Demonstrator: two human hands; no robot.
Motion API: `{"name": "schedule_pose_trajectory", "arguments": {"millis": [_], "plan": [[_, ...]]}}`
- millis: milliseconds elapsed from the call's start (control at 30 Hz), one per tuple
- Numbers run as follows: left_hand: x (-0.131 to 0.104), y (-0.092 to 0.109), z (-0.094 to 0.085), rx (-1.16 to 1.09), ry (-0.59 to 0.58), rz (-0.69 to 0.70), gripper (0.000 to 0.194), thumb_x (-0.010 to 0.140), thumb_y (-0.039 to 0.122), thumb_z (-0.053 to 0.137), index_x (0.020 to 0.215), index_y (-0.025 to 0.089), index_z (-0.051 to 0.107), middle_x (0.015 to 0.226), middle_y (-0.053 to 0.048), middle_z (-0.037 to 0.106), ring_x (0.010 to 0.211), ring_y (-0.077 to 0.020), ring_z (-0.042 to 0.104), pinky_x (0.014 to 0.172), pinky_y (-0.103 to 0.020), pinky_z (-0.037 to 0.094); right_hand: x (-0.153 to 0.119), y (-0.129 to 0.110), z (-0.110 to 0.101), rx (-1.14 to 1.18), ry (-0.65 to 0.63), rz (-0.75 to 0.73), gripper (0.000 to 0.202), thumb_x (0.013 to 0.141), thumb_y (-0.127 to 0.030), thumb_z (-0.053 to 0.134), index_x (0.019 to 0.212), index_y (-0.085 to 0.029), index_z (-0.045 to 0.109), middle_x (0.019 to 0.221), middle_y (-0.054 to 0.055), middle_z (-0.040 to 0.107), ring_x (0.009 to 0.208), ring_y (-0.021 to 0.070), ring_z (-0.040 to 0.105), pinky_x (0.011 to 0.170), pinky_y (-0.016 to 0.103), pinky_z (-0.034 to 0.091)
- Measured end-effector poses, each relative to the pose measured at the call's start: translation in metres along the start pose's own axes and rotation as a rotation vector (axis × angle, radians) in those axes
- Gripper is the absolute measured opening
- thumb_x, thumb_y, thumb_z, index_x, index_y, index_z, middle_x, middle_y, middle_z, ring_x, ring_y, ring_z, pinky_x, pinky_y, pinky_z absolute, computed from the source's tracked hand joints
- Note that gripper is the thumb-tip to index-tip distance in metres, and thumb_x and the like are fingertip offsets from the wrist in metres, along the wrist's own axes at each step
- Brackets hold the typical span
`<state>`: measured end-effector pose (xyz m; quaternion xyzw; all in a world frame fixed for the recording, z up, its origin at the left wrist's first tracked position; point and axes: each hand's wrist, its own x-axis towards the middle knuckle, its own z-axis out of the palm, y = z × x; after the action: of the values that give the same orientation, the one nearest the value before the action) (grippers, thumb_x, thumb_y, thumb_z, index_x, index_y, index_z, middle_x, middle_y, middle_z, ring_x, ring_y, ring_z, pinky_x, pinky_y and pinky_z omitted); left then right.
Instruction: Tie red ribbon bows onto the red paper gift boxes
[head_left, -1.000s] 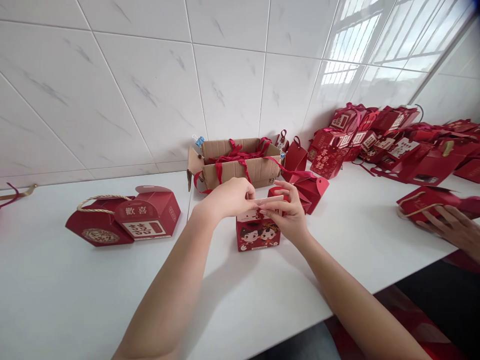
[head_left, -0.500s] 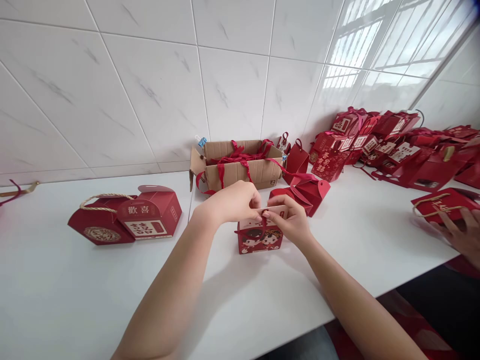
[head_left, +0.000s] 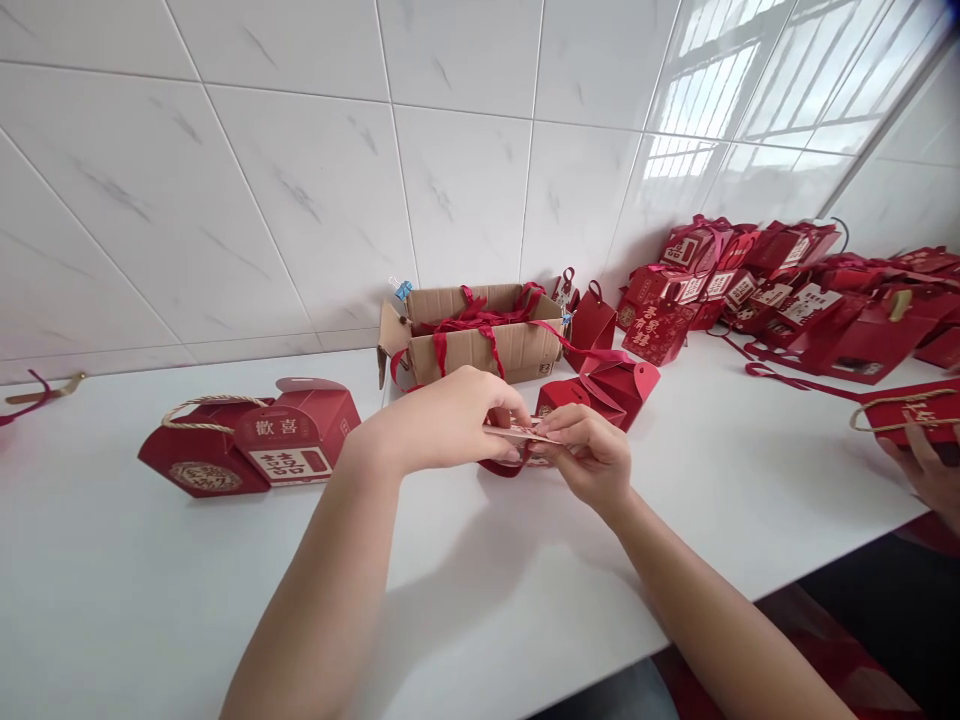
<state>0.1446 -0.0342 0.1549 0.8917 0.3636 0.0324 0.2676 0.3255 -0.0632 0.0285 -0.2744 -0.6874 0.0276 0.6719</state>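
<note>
My left hand and my right hand are both closed on the top of a small red and cream gift box in front of me. The box is tilted, so its top edge points toward me and its printed front is mostly hidden. A dark red ribbon loops below the top edge, between my hands. The fingertips pinch the box's top panel from both sides. Right behind my hands lies a plain red gift box with folded flaps.
A cardboard box full of red ribbons stands by the tiled wall. Two red boxes with a rope handle sit at left. Finished-looking red boxes are piled at back right. Another person's hand holds a red box at right.
The small gift box has tipped from upright, its top now toward me. Both my hands have turned with it. The other person's hand and box have shifted right, with a ribbon now stretched beside them.
</note>
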Motion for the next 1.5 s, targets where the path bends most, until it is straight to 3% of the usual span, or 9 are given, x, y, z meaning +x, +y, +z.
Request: {"name": "schedule_pose_trajectory", "arguments": {"millis": [267, 533, 667, 800, 967, 1133, 1267, 1400, 1500], "plan": [[-0.003, 0.001, 0.004, 0.217, 0.287, -0.125, 0.055, 0.066, 0.044, 0.071, 0.108, 0.023, 0.043, 0.119, -0.008, 0.046, 0.094, -0.0241, 0.053, 0.060, -0.029, 0.044, 0.002, 0.000, -0.002, 0.029, 0.244, 0.342, 0.017, 0.078, -0.020, 0.069, 0.071, -0.020, 0.053, 0.066, -0.001, 0.059, 0.059, 0.0116, 0.057, 0.050, 0.023, 0.044], [0.018, -0.008, 0.007, 0.230, 0.272, 0.130, 0.012, 0.073, 0.021, 0.064, 0.080, 0.028, 0.070, 0.120, -0.003, 0.043, 0.115, -0.0243, 0.042, 0.072, -0.030, 0.049, 0.008, 0.001, -0.005, 0.096, 0.401, 0.630, 0.035, 0.072, -0.040, 0.074, 0.067, -0.019, 0.046, 0.059, -0.004, 0.054, 0.051, 0.0090, 0.049, 0.047, 0.021, 0.040], [0.017, -0.017, -0.001, 0.182, 0.270, 0.145, 0.012, 0.077, 0.034, 0.065, 0.071, 0.027, 0.073, 0.119, -0.002, 0.053, 0.117, -0.0260, 0.043, 0.078, -0.032, 0.049, 0.008, 0.004, -0.007, 0.121, 0.404, 0.644, 0.036, 0.072, -0.040, 0.075, 0.067, -0.019, 0.045, 0.055, -0.006, 0.050, 0.049, 0.0074, 0.045, 0.045, 0.020, 0.038], [0.001, -0.027, -0.017, 0.036, 0.389, 0.186, 0.019, 0.078, 0.042, 0.065, 0.074, 0.025, 0.073, 0.103, -0.002, 0.064, 0.089, -0.0185, 0.058, 0.072, -0.030, 0.049, 0.005, 0.003, -0.005, 0.113, 0.291, 0.573, 0.031, 0.075, -0.037, 0.072, 0.069, -0.020, 0.047, 0.058, -0.004, 0.053, 0.051, 0.0092, 0.048, 0.046, 0.022, 0.039], [-0.008, -0.019, -0.020, -0.202, 0.616, 0.381, 0.010, 0.076, 0.029, 0.070, 0.070, 0.021, 0.070, 0.086, -0.002, 0.068, 0.079, -0.0151, 0.060, 0.064, -0.025, 0.048, -0.002, -0.006, 0.005, 0.028, 0.070, 0.245, 0.014, 0.079, -0.021, 0.067, 0.073, -0.020, 0.054, 0.068, 0.000, 0.060, 0.062, 0.0136, 0.059, 0.053, 0.026, 0.047], [0.002, 0.009, 0.002, -0.394, 0.576, 0.464, 0.008, 0.082, 0.025, 0.064, 0.085, 0.018, 0.067, 0.071, -0.001, 0.065, 0.066, -0.0126, 0.061, 0.060, -0.025, 0.050, -0.008, -0.014, 0.016, 0.026, -0.008, 0.017, 0.018, 0.078, -0.010, 0.067, 0.077, -0.021, 0.052, 0.072, 0.000, 0.060, 0.066, 0.0141, 0.060, 0.054, 0.027, 0.050], [0.007, 0.013, 0.013, -0.340, 0.535, 0.510, 0.046, 0.082, 0.020, 0.063, 0.126, 0.026, 0.051, 0.070, 0.003, 0.065, 0.063, -0.0112, 0.062, 0.057, -0.022, 0.051, -0.011, -0.011, 0.018, 0.006, -0.043, -0.100, 0.022, 0.077, -0.006, 0.066, 0.079, -0.022, 0.051, 0.076, 0.001, 0.060, 0.067, 0.0140, 0.060, 0.055, 0.027, 0.052], [0.008, 0.003, 0.008, -0.217, 0.606, 0.575, 0.019, 0.084, 0.022, 0.061, 0.101, 0.022, 0.068, 0.079, -0.002, 0.070, 0.067, -0.0122, 0.063, 0.058, -0.022, 0.051, -0.010, -0.008, 0.016, -0.023, -0.031, -0.157, 0.022, 0.077, -0.005, 0.065, 0.084, -0.022, 0.053, 0.077, 0.001, 0.060, 0.071, 0.0152, 0.062, 0.060, 0.030, 0.055], [0.005, -0.001, 0.003, -0.189, 0.485, 0.442, 0.020, 0.088, 0.024, 0.053, 0.095, 0.020, 0.072, 0.073, -0.002, 0.069, 0.064, -0.0131, 0.062, 0.053, -0.022, 0.049, -0.008, -0.008, 0.016, -0.042, -0.022, -0.193, 0.020, 0.079, -0.006, 0.064, 0.087, -0.022, 0.056, 0.077, 0.001, 0.061, 0.069, 0.0148, 0.063, 0.062, 0.030, 0.057]]}}
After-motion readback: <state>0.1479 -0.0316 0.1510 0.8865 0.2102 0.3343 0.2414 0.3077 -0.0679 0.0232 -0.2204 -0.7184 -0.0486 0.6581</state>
